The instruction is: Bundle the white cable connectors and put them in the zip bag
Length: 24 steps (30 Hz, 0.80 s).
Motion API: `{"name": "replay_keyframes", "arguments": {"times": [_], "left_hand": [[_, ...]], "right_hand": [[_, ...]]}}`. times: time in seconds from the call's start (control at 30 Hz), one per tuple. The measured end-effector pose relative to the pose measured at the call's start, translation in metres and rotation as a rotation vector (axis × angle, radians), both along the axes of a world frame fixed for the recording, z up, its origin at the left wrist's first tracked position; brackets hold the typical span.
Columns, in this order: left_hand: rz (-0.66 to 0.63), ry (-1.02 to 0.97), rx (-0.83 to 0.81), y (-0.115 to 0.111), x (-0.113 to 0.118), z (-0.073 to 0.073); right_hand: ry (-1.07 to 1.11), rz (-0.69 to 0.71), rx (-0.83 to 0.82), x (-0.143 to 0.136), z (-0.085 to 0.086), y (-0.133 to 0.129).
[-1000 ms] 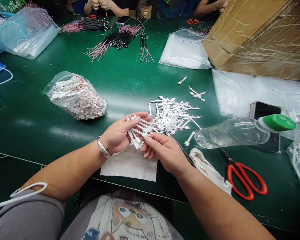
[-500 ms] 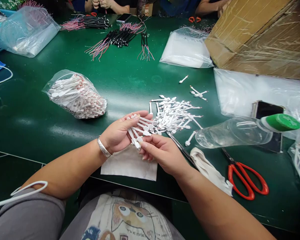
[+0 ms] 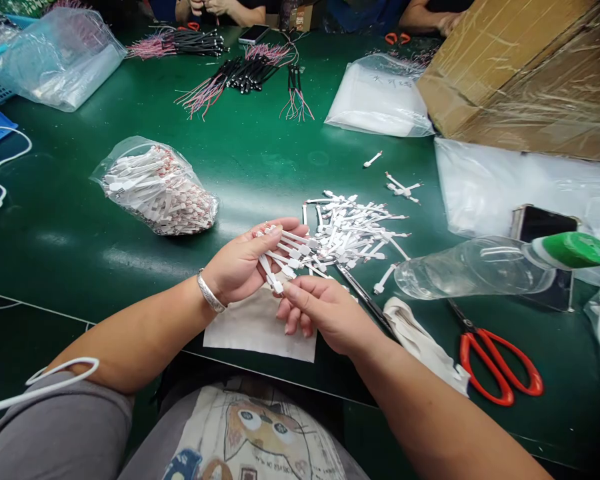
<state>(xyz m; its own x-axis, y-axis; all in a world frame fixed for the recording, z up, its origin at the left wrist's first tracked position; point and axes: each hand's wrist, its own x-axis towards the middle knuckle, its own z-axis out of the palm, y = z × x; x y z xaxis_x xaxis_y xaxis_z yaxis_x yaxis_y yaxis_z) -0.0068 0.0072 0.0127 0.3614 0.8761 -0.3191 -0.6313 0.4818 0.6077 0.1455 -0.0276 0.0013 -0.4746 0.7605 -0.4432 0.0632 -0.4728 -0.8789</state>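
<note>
My left hand (image 3: 243,260) is closed around a fanned bunch of short white cables (image 3: 294,251), its thumb pressing across them near their reddish wire ends. Their white connector ends point toward my right hand (image 3: 325,307). The thumb and index finger of that hand pinch at the connector of the cable nearest me, while its other fingers hang loosely curled. Just beyond my hands lies a loose pile of similar white cables (image 3: 350,227). Beneath my hands, a white sheet (image 3: 260,330) rests at the table's near edge.
A clear bag of white cables (image 3: 160,190) sits left. Tweezers (image 3: 363,293), a whitish cloth (image 3: 420,340), red-handled scissors (image 3: 503,367) and a green-capped bottle (image 3: 475,267) lie right. Farther off are dark cable bundles (image 3: 250,73), a wrapped carton (image 3: 520,73) and other people's hands (image 3: 210,7).
The whole view has shifted slightly. My right hand's lower fingers have loosened and spread a little by the nearest connector; my left hand keeps its hold on the bunch.
</note>
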Motion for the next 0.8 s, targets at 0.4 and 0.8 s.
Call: {"name": "replay_keyframes", "arguments": {"times": [0.4,0.8], "left_hand": [[0.006,-0.013,-0.012,0.0004,0.0007,0.0004],[-0.038,-0.077,-0.019,-0.0013,0.0013,-0.0003]], "right_hand": [[0.045,0.091,0.015,-0.0011,-0.0004,-0.0035],[0.072,0.127,-0.024,-0.005,-0.0041,-0.0073]]}}
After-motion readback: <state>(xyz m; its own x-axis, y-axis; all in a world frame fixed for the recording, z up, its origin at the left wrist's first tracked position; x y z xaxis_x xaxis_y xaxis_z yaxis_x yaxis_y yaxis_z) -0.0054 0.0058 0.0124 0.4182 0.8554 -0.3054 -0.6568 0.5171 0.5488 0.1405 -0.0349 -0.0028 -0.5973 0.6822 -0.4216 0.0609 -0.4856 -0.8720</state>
